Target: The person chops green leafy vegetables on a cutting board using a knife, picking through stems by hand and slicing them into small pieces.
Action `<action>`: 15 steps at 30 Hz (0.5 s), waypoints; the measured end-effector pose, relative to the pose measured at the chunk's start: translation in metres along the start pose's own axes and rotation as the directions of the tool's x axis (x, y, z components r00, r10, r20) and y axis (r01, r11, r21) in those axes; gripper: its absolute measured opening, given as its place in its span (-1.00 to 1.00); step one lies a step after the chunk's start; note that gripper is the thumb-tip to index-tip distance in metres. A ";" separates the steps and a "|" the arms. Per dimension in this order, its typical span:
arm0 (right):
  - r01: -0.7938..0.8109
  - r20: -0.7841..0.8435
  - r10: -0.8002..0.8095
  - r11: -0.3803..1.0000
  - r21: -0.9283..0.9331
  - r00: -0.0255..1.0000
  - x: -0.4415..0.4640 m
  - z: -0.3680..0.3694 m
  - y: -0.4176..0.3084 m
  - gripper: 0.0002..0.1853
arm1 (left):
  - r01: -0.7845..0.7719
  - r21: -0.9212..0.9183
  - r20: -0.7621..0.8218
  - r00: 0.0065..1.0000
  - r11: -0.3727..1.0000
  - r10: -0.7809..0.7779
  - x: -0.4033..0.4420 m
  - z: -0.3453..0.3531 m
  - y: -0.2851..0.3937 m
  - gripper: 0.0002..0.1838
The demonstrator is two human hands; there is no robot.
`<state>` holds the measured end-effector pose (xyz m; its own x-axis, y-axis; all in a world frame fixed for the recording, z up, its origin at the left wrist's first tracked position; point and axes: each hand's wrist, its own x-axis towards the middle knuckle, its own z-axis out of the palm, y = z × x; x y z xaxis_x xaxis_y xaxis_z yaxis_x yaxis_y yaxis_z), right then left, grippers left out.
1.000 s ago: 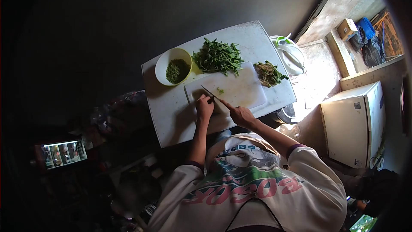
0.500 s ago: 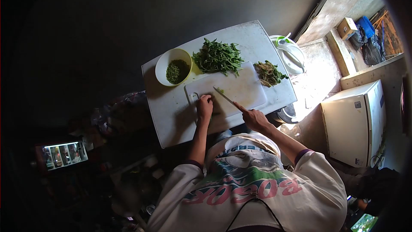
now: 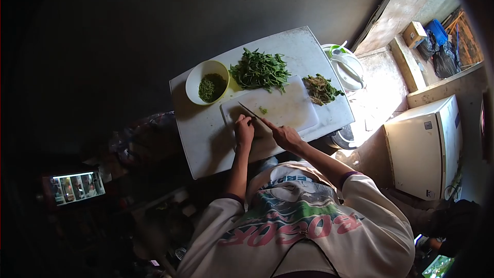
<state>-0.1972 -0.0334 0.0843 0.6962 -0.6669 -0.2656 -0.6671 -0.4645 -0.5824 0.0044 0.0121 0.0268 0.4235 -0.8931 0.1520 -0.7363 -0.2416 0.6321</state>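
At the near edge of the table (image 3: 206, 149), the right hand (image 3: 288, 138) is closed around the handle of the knife (image 3: 249, 108), to the right of the left hand (image 3: 244, 129). The left hand is bent over the left part of the board (image 3: 296, 103), its fingers drawn in close together; something dark shows at the fingertips, but shadow hides it and I cannot tell what it is or how firmly it is pinched. The knife lies aslant over the board, its long axis running from the handle at near right to the tip at far left. The blade passes just beyond the left fingertips, so that hand is on its near left side and nearer to the blade's middle than the right hand is; whether blade and fingers touch cannot be told. Just across the blade, on its far right side, lie a few green bits (image 3: 263, 109) on the board. Farther off, past the board's right end, is a small wilted pile (image 3: 321, 90); to the far left stands the bowl (image 3: 191, 83) with chopped green in it, and right beside it, along the board's far edge, the leafy heap (image 3: 260, 69).
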 end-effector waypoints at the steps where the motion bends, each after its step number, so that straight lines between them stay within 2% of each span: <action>1: 0.022 -0.008 -0.021 1.000 0.006 1.000 -0.001 -0.001 0.000 -0.19 | -0.004 0.000 0.001 1.000 1.000 0.004 0.000 0.001 -0.001 -0.82; 4: 0.026 0.017 -0.026 1.000 0.002 1.000 -0.012 -0.009 0.001 -0.19 | -0.007 -0.008 -0.002 1.000 1.000 0.007 -0.002 0.004 -0.003 -0.82; 6: 0.014 0.055 -0.013 1.000 -0.005 0.998 -0.023 -0.011 0.004 -0.19 | -0.017 -0.085 -0.032 0.999 0.996 0.014 -0.002 0.006 -0.005 -0.78; 13: -0.102 0.133 0.103 0.995 -0.010 0.986 -0.055 -0.022 0.019 -0.14 | -0.063 -0.154 -0.072 0.996 0.986 0.052 -0.008 0.006 -0.006 -0.81; 15: -0.136 0.134 0.136 0.991 -0.005 0.982 -0.055 -0.026 0.019 -0.14 | -0.018 -0.207 -0.040 0.999 0.978 0.010 -0.005 0.006 -0.007 -0.84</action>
<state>-0.2554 -0.0209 0.1080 0.6284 -0.6396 -0.4427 -0.7570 -0.3720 -0.5371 0.0043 0.0162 0.0170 0.4370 -0.8794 0.1888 -0.6185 -0.1414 0.7729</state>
